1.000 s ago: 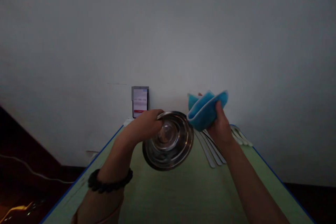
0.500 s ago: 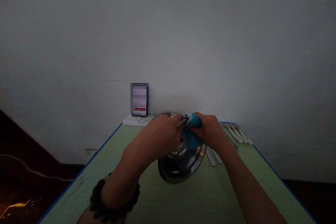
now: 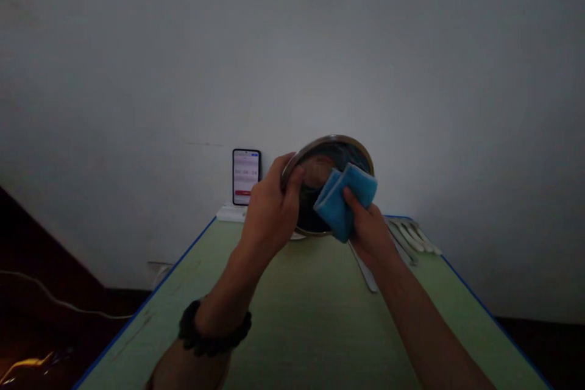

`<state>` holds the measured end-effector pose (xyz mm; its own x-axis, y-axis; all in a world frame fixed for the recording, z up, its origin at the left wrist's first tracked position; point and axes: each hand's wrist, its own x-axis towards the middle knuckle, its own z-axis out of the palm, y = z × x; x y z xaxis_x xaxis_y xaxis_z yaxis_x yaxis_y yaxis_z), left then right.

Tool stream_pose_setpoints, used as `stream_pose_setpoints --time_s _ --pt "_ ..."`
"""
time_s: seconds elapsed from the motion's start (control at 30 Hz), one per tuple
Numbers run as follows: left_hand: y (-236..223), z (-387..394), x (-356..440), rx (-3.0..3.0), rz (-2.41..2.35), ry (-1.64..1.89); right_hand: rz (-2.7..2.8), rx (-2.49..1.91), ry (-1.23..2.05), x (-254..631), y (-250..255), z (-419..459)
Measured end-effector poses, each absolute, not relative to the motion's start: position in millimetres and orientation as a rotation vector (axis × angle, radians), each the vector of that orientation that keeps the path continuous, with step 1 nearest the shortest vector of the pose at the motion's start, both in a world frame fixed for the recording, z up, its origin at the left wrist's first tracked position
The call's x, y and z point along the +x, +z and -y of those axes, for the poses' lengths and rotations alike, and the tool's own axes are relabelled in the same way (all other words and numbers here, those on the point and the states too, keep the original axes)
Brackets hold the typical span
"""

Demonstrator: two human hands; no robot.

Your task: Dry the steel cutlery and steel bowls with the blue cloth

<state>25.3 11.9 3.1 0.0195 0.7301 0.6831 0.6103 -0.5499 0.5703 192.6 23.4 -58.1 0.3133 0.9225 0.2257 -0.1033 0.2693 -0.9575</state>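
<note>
A round, shiny metal pot lid [image 3: 315, 170] is held up in front of me, tilted so its hollow underside faces my way. My left hand [image 3: 274, 201] is closed on the lid's left rim, thumb on the inner side. In my right hand [image 3: 368, 222] is a folded blue cloth [image 3: 342, 201], pinched with the thumb on top. The cloth lies against or just before the right part of the lid and covers some of it. Whatever handle the lid has on its far side is hidden.
A phone [image 3: 245, 178] leans upright on a white base [image 3: 231, 213] by the wall. Several white-handled utensils [image 3: 418, 237] lie at the table's right back. A flat metal utensil [image 3: 365, 271] lies beside my right forearm. The green table [image 3: 315, 317] has blue edges.
The lid has been raised and turned over, its underside now facing me. My left hand has shifted to its rim. The cloth has moved from around the handle to the inner side.
</note>
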Motion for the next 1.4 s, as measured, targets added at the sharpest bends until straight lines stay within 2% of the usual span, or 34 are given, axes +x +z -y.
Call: stream_pose_setpoints --time_s 0.1,0.3,0.5,0.77,0.83,0.97,1.03,1.13,1.3,1.4 --pt "2 -10 27 2.198 -1.444 1.441 0.982 -0.975 0.918 198 -55 -23" --pt "3 -10 16 2.448 -1.218 1.238 1.650 -1.180 0.376 223 -18 5" --pt "5 -10 13 2.380 -1.065 1.133 1.534 -1.166 -0.069 209 -13 15" --pt "9 -7 3 2.494 -1.017 0.699 1.860 -1.140 0.066 188 -22 20" --pt "8 -10 3 2.489 -1.080 0.760 1.850 -1.135 0.064 192 -25 14" --pt "3 -20 6 2.290 -1.392 1.229 1.521 -1.216 0.075 200 -36 -4" --pt "1 -24 8 2.198 -1.435 1.352 1.383 -1.245 0.100 201 -40 -9" --pt "1 -25 9 2.216 -1.347 1.266 1.390 -1.244 0.051 203 -39 -8" --pt "2 -18 10 2.300 -1.010 1.046 1.885 -1.149 0.064 206 -28 3" --pt "1 -19 10 2.349 -0.937 0.977 1.899 -1.139 0.058 204 -30 2"
